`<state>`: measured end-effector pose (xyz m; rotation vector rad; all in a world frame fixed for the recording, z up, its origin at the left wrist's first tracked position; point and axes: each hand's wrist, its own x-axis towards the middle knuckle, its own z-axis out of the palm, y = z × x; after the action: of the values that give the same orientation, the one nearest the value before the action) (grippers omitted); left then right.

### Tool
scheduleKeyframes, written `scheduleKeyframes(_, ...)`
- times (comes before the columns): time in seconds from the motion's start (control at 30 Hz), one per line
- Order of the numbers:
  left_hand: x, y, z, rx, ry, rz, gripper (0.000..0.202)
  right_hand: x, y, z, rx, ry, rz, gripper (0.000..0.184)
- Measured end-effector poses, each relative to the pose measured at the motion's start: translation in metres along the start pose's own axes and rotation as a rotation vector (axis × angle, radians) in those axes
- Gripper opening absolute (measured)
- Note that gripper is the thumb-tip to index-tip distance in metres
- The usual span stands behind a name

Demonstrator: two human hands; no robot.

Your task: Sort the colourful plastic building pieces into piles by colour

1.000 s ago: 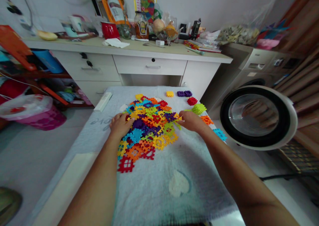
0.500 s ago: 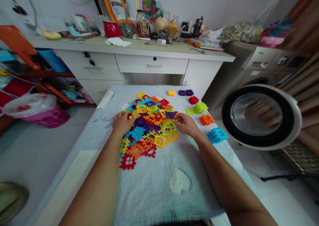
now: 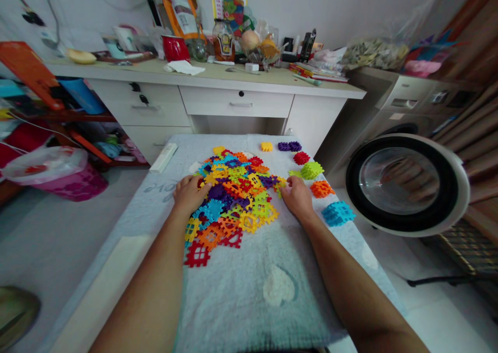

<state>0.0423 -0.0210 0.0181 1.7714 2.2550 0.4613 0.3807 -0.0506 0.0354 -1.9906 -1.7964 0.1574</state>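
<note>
A heap of colourful plastic interlocking tiles (image 3: 229, 192), notched at the edges, lies in the middle of the cloth-covered table. At the heap's left side rests my left hand (image 3: 189, 193), thumb apart from the fingers and touching the tiles; its fingertips are partly hidden. My right hand (image 3: 298, 197), just off the heap's right edge, pinches a yellow tile (image 3: 279, 184). Beyond it stand sorted groups: a lime-green stack (image 3: 312, 170), an orange stack (image 3: 322, 189), a blue stack (image 3: 338, 213), a red stack (image 3: 301, 158), purple stacks (image 3: 289, 146) and a yellow stack (image 3: 266, 146).
A white oblong object (image 3: 164, 158) lies at the table's far left corner. Behind the table is a white desk (image 3: 237, 86) crowded with jars, a red pot and books. A washing machine (image 3: 397, 99) has its round door (image 3: 406, 184) open at right. A pink bin (image 3: 73, 174) stands left.
My right hand has moved slightly right, away from the heap, with a yellow tile now showing at its fingertips. The left hand stays nearly in place.
</note>
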Motion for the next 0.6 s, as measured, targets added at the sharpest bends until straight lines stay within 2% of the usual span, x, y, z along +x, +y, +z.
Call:
scheduleKeyframes(0.17,0.001,-0.001,0.002,0.001,0.009,0.006,0.06,-0.006,-0.009,-0.004,-0.11,-0.136,0.073,0.038)
scheduleKeyframes(0.27,0.002,-0.001,0.003,0.0,0.015,0.008,0.059,-0.006,-0.011,-0.004,-0.084,-0.17,0.063,0.038)
scheduleKeyframes(0.37,0.002,-0.001,0.002,0.0,0.019,0.008,0.058,-0.004,-0.011,-0.003,-0.095,-0.168,0.063,0.04)
scheduleKeyframes(0.6,0.001,0.0,0.001,-0.007,0.012,0.007,0.058,0.0,-0.005,-0.015,-0.121,-0.068,0.073,0.043)
